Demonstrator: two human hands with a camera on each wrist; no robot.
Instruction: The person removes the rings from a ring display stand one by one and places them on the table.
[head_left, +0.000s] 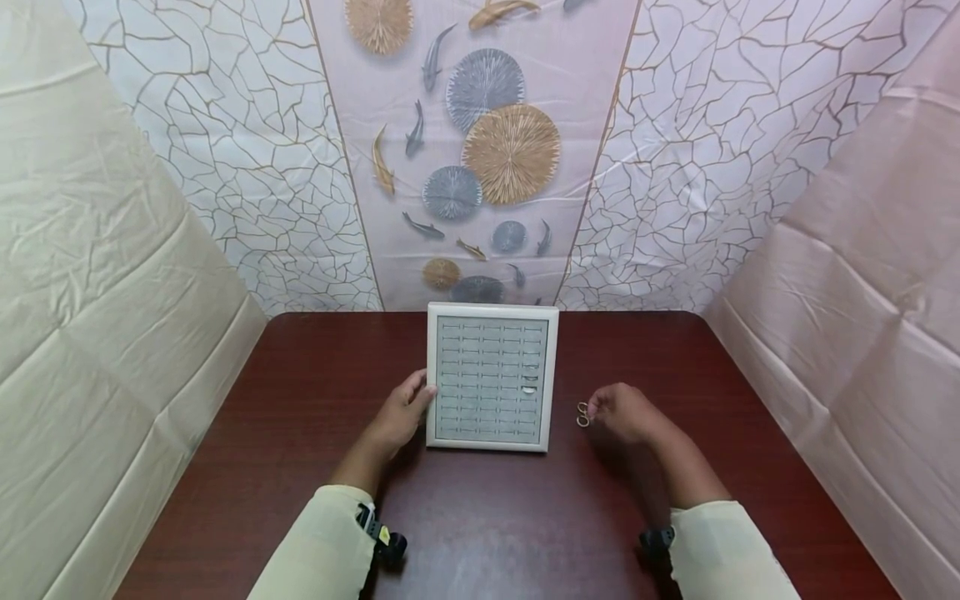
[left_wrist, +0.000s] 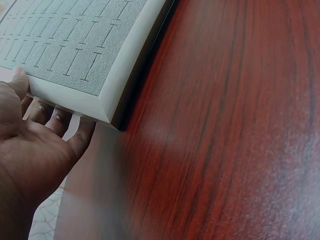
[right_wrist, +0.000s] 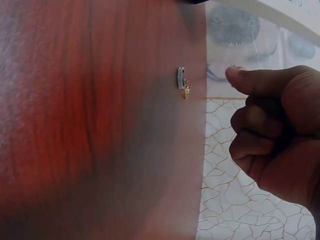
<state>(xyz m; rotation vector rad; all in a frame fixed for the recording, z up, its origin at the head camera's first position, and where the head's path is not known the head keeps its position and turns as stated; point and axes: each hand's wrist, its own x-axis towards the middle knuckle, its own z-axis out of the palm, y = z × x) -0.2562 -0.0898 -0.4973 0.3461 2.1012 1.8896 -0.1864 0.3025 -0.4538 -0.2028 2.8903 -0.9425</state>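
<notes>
Nearest: pale sleeves (head_left: 311, 550) over a red-brown worktop (head_left: 480, 533). Left hand (head_left: 397, 417) grips the left edge of a white-framed ring display (head_left: 432, 342), thumb on the front, fingers behind; the display appears to stand tilted up on the worktop. Right hand (head_left: 624, 414) is off to the right, fingers curled, thumb extended; cannot tell whether it pinches anything. Just beside it on the worktop lie a silver-toned ring (right_wrist: 180, 78) and a gold-toned ring (right_wrist: 187, 92), possibly touching. Farthest: patterned backdrop (head_left: 675, 167).

Progress, judged from layout: early. Three seated rings (head_left: 528, 390) seem to show in the rightmost column, around mid-height; most slots look unfilled, and two rings lie outside the display.

Hard to make out: the uppermost seated ring is faint; the display's back and any support are hidden; left wrist view cuts off much of the display.
</notes>
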